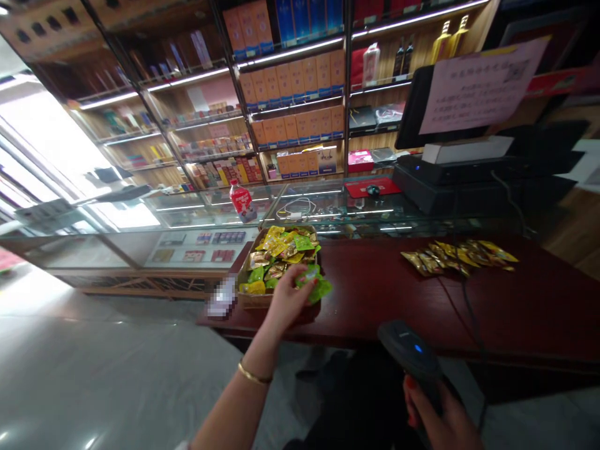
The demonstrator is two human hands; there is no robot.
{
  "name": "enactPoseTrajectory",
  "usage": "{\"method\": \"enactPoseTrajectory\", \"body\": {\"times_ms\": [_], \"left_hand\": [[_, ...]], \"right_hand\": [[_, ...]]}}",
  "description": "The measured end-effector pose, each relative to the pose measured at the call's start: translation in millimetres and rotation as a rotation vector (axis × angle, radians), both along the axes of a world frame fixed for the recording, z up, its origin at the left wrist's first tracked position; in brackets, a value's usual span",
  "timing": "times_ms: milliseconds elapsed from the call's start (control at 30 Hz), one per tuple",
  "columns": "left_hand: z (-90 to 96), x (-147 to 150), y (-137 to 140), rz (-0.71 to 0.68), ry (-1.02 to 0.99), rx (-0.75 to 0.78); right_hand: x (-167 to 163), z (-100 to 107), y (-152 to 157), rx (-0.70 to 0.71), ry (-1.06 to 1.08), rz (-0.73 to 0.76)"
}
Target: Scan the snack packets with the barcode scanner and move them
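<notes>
My left hand (291,294) is closed on a green snack packet (320,289) at the right side of an open cardboard box (255,301). Yellow, green and gold packets (281,244) fill the box, which stands at the left end of the dark red counter (360,287). In my right hand (434,406), low in the view, is a black barcode scanner (410,350) with a blue light on top. Its cable runs up across the counter. Farther right on the counter lies a row of gold and yellow packets (457,256), apart from both hands.
Behind the counter is a glass display case (210,219) with a red bottle (241,201) on it. A monitor (415,109) with a pink paper sign (482,87) stands at the right, near a mouse (373,190). A blurred-out item (222,299) lies at the counter's left edge.
</notes>
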State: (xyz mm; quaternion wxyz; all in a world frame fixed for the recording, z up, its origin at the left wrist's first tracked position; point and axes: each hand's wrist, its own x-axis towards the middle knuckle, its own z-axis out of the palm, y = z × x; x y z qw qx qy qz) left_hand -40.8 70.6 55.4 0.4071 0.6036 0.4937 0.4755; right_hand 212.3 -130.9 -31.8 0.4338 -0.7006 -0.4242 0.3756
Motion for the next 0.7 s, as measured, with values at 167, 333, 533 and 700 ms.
{"method": "enactPoseTrajectory", "body": {"times_ms": [167,333,533,700], "left_hand": [[-74.3,76.9,-7.1,-0.058,0.028,0.082],[-106.4,84.4,0.4,-0.057,-0.030,0.001],[-120.9,79.3,0.3,-0.100,-0.032,-0.087],[-122.5,78.4,0.8,-0.070,0.018,-0.107]], "right_hand": [[-5.9,11.3,4.1,0.037,0.057,0.009],[-3.2,14.7,8.2,0.035,0.106,0.069],[-8.2,12.8,11.4,0.035,0.119,0.078],[-8.5,11.9,11.8,0.028,0.098,0.091]]}}
